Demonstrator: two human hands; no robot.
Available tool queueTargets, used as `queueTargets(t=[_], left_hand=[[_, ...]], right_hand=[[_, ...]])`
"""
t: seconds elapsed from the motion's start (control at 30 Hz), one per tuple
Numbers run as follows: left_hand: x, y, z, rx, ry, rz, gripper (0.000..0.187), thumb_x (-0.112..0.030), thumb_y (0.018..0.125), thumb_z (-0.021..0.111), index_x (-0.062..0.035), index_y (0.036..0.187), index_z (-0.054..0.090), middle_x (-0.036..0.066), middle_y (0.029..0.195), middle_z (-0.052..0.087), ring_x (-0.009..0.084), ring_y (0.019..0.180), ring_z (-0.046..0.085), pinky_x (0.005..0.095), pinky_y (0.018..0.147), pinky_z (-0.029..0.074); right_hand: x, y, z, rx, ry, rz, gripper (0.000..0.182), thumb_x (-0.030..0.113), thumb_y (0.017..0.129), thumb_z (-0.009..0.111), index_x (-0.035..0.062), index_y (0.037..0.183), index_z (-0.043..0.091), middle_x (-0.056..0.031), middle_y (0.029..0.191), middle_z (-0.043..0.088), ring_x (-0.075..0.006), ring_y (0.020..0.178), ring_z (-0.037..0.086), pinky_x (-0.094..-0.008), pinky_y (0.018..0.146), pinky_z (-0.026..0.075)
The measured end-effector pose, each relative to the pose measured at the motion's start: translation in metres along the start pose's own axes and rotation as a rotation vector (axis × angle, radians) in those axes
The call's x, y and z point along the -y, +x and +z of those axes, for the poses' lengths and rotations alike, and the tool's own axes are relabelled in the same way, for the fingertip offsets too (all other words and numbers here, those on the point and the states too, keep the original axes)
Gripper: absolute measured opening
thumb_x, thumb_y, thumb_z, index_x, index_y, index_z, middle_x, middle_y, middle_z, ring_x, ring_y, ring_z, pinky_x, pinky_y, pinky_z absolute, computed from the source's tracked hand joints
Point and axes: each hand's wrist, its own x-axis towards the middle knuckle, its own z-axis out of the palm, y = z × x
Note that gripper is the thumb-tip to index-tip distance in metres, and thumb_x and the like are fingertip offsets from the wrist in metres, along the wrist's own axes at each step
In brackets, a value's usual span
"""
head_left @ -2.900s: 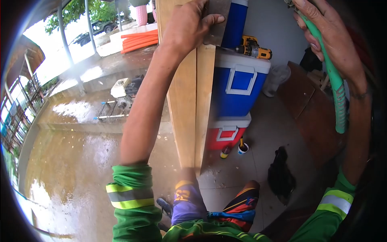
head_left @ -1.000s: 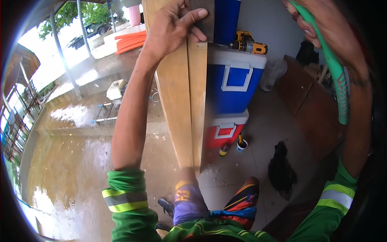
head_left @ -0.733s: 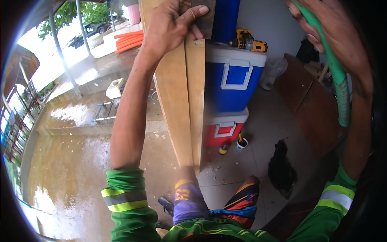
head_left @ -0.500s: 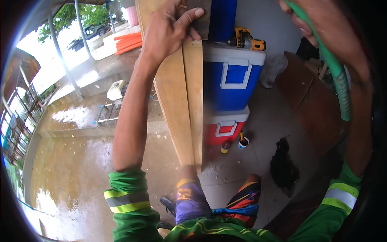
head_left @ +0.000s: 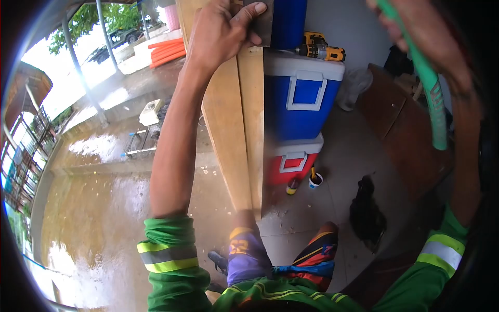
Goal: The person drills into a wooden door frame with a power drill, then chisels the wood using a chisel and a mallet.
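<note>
At the top, my left hand (head_left: 221, 34) is closed at the edge of a wooden door or panel (head_left: 228, 119). Its thumb presses against a dark flat plate (head_left: 265, 26) set at that edge; some of the fingers are hidden behind it. My right hand (head_left: 416, 31) is raised at the upper right, wrapped round a tool with a long green handle (head_left: 429, 83). The handle's ribbed end hangs down beside my wrist, and the tool's head is out of view.
A yellow cordless drill (head_left: 322, 49) lies on a blue cooler (head_left: 306, 99), stacked on a red cooler (head_left: 293, 166). A small paint cup (head_left: 315, 181) stands below. A black animal-like shape (head_left: 366, 213) is on the floor. Orange pipes (head_left: 167, 53) lie outside.
The green-handled tool and my right hand have shifted slightly up and left. My left hand stays at the plate, while the whole view has moved a little.
</note>
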Motion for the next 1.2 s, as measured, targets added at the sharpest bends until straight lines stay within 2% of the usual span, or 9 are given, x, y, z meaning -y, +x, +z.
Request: queueTargets(t=[0.1,0.23,0.43,0.53,0.77,0.93,1.03,1.13,1.2], left_hand=[[0.005,0.008,-0.003,-0.032,0.109,0.030,0.014,-0.011,0.102,0.065,-0.0023,0.094,0.058,0.000,0.071,0.061,0.0082,0.058,0.060,0.0249,0.051,0.050],[0.000,0.007,-0.004,-0.037,0.095,-0.096,0.021,-0.012,0.101,0.066,-0.0039,0.086,0.054,0.000,0.065,0.058,0.0086,0.055,0.059,0.0263,0.047,0.048],[0.000,0.011,-0.004,-0.051,0.166,0.001,0.021,-0.012,0.101,0.066,-0.0035,0.086,0.054,0.001,0.063,0.057,0.0092,0.050,0.056,0.0274,0.044,0.045],[-0.008,0.007,-0.001,-0.031,0.108,-0.090,0.021,-0.012,0.102,0.066,-0.0033,0.086,0.054,0.001,0.062,0.056,0.0089,0.050,0.055,0.0270,0.044,0.044],[-0.006,0.006,-0.001,-0.028,0.102,-0.089,0.019,-0.012,0.102,0.065,-0.0031,0.088,0.056,0.000,0.062,0.057,0.0077,0.051,0.054,0.0259,0.045,0.043],[-0.008,0.006,0.000,-0.038,0.142,-0.036,0.017,-0.014,0.102,0.065,-0.0030,0.091,0.057,0.000,0.064,0.059,0.0084,0.051,0.056,0.0244,0.045,0.044],[0.003,0.008,-0.006,0.053,-0.030,-0.066,0.016,-0.016,0.102,0.066,-0.0027,0.099,0.059,0.001,0.068,0.063,0.0084,0.051,0.058,0.0231,0.045,0.046],[-0.008,0.008,-0.009,0.035,-0.215,0.045,0.018,-0.019,0.102,0.066,-0.0028,0.105,0.059,0.002,0.072,0.066,0.0077,0.051,0.058,0.0227,0.045,0.046],[-0.024,0.023,-0.014,0.013,-0.111,0.096,0.019,-0.020,0.102,0.066,-0.0032,0.106,0.059,0.003,0.072,0.066,0.0077,0.051,0.058,0.0228,0.045,0.046]], right_hand=[[0.011,0.004,-0.001,-0.017,-0.026,0.122,0.064,0.029,0.110,0.046,0.0063,0.163,0.019,0.0001,0.073,0.049,-0.0061,0.052,0.049,-0.0229,0.041,0.045],[-0.002,0.007,0.001,-0.016,0.041,0.005,0.064,0.030,0.110,0.048,0.0084,0.163,0.021,0.0004,0.074,0.049,-0.0062,0.052,0.047,-0.0228,0.042,0.044],[0.004,0.010,-0.001,-0.072,0.087,0.056,0.063,0.031,0.110,0.047,0.0106,0.164,0.020,0.0007,0.075,0.049,-0.0062,0.053,0.047,-0.0232,0.043,0.045],[0.003,0.007,0.002,-0.043,0.072,0.041,0.063,0.031,0.111,0.046,0.0110,0.164,0.019,0.0006,0.075,0.049,-0.0065,0.054,0.047,-0.0226,0.044,0.045],[-0.010,0.020,-0.008,-0.014,0.261,0.014,0.064,0.031,0.110,0.046,0.0106,0.164,0.018,0.0004,0.077,0.049,-0.0069,0.054,0.048,-0.0234,0.043,0.046],[-0.009,0.006,0.002,-0.013,0.180,0.111,0.064,0.029,0.110,0.047,0.0099,0.164,0.019,0.0003,0.076,0.049,-0.0068,0.053,0.046,-0.0234,0.043,0.045],[-0.019,0.000,-0.005,-0.049,0.219,0.109,0.063,0.027,0.110,0.047,0.0098,0.164,0.019,-0.0004,0.076,0.050,-0.0070,0.052,0.046,-0.0236,0.043,0.045],[-0.014,-0.015,-0.005,-0.121,0.220,0.045,0.063,0.026,0.110,0.048,0.0097,0.164,0.019,-0.0008,0.076,0.050,-0.0070,0.052,0.046,-0.0236,0.042,0.044],[-0.011,-0.020,-0.004,-0.144,0.240,0.048,0.063,0.025,0.110,0.048,0.0092,0.164,0.019,-0.0009,0.075,0.051,-0.0069,0.052,0.047,-0.0235,0.042,0.044]])
